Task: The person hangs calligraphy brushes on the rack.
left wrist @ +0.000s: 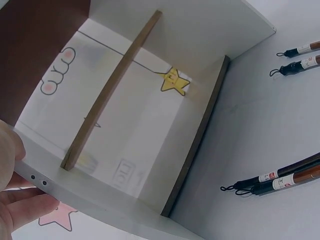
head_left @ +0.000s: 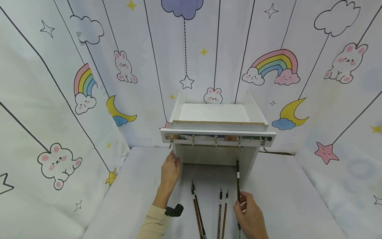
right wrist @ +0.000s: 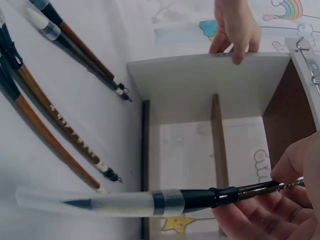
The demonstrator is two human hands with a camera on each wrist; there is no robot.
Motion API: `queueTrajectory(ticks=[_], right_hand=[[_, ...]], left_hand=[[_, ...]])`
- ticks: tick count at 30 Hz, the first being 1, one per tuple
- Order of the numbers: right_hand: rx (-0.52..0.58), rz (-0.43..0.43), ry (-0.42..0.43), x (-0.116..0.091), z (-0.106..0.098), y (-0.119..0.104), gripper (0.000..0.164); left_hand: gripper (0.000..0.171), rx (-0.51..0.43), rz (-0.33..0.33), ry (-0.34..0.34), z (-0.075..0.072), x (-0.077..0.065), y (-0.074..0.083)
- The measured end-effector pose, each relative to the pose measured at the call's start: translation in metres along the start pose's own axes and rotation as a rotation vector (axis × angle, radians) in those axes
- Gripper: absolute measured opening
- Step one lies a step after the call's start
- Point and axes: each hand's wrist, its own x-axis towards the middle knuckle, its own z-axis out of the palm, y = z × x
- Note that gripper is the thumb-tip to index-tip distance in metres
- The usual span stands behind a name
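A white rack with a row of metal hooks stands at the back of the table. At its left side panel my left hand pinches the panel's edge, thumb on one face and fingers on the other, as the left wrist view shows. My right hand holds a dark-handled calligraphy brush by its handle, hanging loop toward the rack. In the right wrist view that brush has a clear cap over its dark-tipped bristles. Two brushes lie close together at left, and two more lie nearer the right hand.
Several silver hooks hang from the rack's front rail. A crossbar spans the rack's open back. A patterned curtain surrounds the white table. A black device sits on the left wrist.
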Motion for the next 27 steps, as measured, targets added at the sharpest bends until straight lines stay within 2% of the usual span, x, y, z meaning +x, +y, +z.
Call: queueTrajectory(ticks=[5,11,17,20,27], right_hand=[[-0.05,-0.093,0.096,-0.001,-0.008,-0.002,0.032],[-0.052,-0.163,0.221,0.0,-0.018,0.0,0.036],[-0.053,-0.22,0.337,0.0,-0.026,0.004,0.039],[-0.045,-0.22,0.373,0.0,-0.029,0.007,0.037],[-0.057,-0.106,0.376,0.001,-0.034,0.008,0.032]], left_hand=[[0.04,-0.013,0.016,0.014,-0.001,0.001,0.003],[0.04,-0.005,0.018,0.013,0.0,0.0,0.003],[0.038,0.001,0.058,0.076,0.004,0.001,-0.001],[0.038,-0.001,0.072,0.098,0.005,0.001,-0.002],[0.041,-0.024,0.033,0.04,0.001,0.0,0.0]])
